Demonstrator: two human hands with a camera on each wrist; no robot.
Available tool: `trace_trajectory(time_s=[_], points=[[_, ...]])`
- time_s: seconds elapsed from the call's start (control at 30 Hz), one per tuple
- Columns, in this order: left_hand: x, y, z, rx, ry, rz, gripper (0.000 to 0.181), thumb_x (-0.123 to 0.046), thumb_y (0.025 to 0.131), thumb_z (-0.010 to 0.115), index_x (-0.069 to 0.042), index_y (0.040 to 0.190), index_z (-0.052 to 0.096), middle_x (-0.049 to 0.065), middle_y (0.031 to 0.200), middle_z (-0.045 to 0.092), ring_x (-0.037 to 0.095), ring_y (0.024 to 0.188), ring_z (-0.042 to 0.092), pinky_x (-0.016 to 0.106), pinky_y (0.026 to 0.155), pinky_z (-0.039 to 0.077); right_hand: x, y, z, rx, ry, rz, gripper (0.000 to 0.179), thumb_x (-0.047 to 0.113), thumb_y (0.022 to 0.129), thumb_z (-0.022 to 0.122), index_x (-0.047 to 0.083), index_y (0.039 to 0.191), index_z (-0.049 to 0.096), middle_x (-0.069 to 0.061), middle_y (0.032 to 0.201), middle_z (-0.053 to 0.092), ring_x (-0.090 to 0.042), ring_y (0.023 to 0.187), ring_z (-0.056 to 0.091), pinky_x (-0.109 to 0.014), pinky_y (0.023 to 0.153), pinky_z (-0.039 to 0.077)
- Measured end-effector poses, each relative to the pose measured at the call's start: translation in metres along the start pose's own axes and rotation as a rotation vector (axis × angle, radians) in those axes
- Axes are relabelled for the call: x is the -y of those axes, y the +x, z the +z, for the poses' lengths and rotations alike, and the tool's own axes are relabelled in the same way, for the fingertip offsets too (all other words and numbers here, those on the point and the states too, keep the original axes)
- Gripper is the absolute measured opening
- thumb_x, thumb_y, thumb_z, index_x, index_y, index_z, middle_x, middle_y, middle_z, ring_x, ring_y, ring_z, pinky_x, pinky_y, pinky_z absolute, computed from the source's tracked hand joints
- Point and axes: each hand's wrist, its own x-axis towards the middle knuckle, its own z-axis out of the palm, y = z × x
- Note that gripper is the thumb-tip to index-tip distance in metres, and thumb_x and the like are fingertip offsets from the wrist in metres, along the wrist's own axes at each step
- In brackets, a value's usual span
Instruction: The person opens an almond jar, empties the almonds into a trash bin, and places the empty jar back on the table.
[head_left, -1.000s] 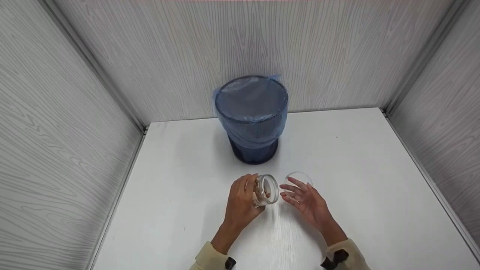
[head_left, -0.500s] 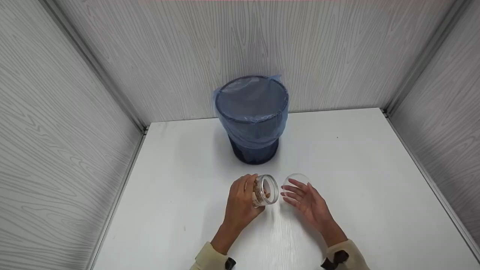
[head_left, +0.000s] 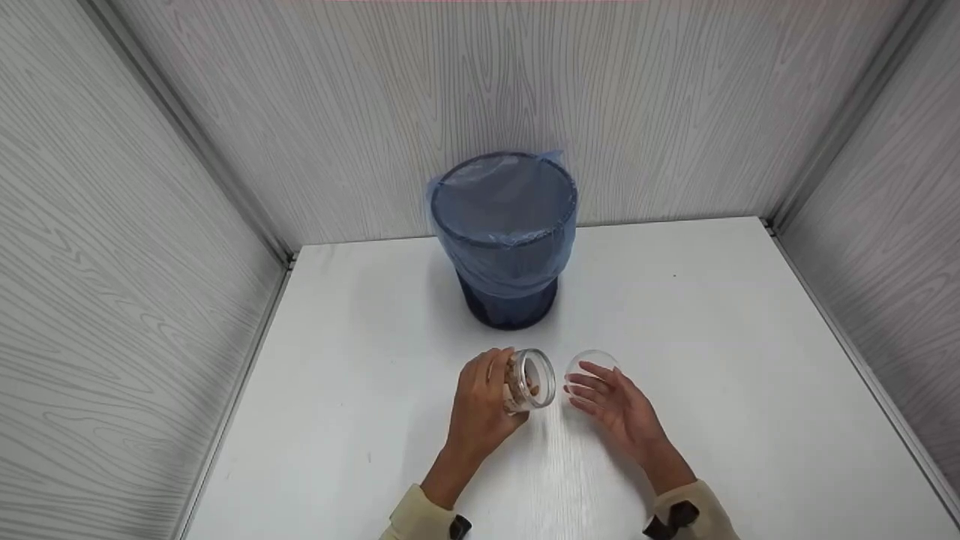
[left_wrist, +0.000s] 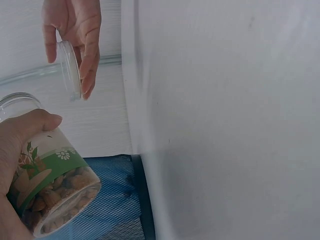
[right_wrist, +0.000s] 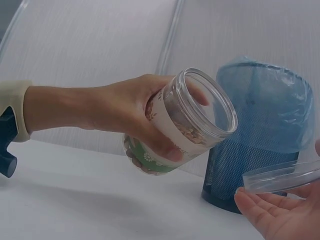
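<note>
My left hand (head_left: 476, 405) grips a clear glass jar (right_wrist: 162, 112) with a white, green and floral label. The jar lies tilted in the air, its uncovered mouth facing right towards the other hand. Brown nuts (left_wrist: 55, 195), almond-like, fill its lower part. Across a small gap, my right hand (head_left: 630, 424) holds a round clear lid (left_wrist: 70, 70) between thumb and fingers, palm turned towards the jar. Lid and jar do not touch. Part of the jar's side is hidden behind the left hand's fingers.
A dark mesh waste bin (head_left: 514, 307) lined with a blue plastic bag (head_left: 502, 270) stands beyond both hands, near the back wall. The white tabletop (head_left: 337, 375) is bounded by grey wood-grain panels (head_left: 360, 112) at the back and both sides.
My right hand and the lid have shifted very slightly down in the head view, and the fingers a touch to the right. The left hand and jar stay nearly still.
</note>
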Motion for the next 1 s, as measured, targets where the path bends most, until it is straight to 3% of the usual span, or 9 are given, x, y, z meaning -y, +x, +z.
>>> trace_trajectory(time_s=[0.17, 0.43, 0.8, 1.0], points=[[0.0003, -0.0003, 0.0009, 0.001, -0.009, -0.001, 0.096, -0.032, 0.059, 0.097, -0.009, 0.140, 0.052, 0.007, 0.129, 0.058, 0.024, 0.122, 0.056, 0.042, 0.108, 0.045, -0.0006, -0.0005, 0.0017, -0.063, -0.040, 0.036, 0.061, 0.031, 0.113, 0.019, -0.015, 0.153, 0.022, -0.034, 0.146, 0.045, -0.038, 0.133, 0.052, -0.048, 0.109, 0.045], [0.0016, -0.0011, 0.0019, -0.015, -0.009, 0.011, 0.099, -0.031, 0.056, 0.098, -0.007, 0.140, 0.051, 0.008, 0.128, 0.058, 0.025, 0.121, 0.057, 0.043, 0.108, 0.045, -0.0017, 0.0007, 0.0032, -0.233, -0.055, 0.147, 0.057, 0.028, 0.113, 0.027, -0.016, 0.150, 0.028, -0.030, 0.138, 0.055, -0.037, 0.126, 0.058, -0.049, 0.107, 0.046], [0.0008, -0.0006, 0.0004, -0.005, -0.012, 0.004, 0.097, -0.032, 0.058, 0.098, -0.008, 0.140, 0.051, 0.008, 0.128, 0.058, 0.025, 0.121, 0.057, 0.043, 0.108, 0.045, -0.0039, 0.0002, 0.0002, -0.273, -0.107, 0.201, 0.057, 0.028, 0.112, 0.033, -0.016, 0.149, 0.030, -0.032, 0.139, 0.054, -0.037, 0.123, 0.062, -0.045, 0.103, 0.050], [0.0010, -0.0012, 0.0003, -0.003, -0.028, -0.002, 0.095, -0.030, 0.059, 0.096, -0.008, 0.140, 0.051, 0.008, 0.129, 0.058, 0.025, 0.121, 0.057, 0.043, 0.108, 0.045, -0.0056, -0.0010, -0.0027, -0.277, -0.184, 0.234, 0.057, 0.029, 0.112, 0.037, -0.016, 0.146, 0.037, -0.027, 0.132, 0.062, -0.033, 0.116, 0.066, -0.041, 0.097, 0.054]])
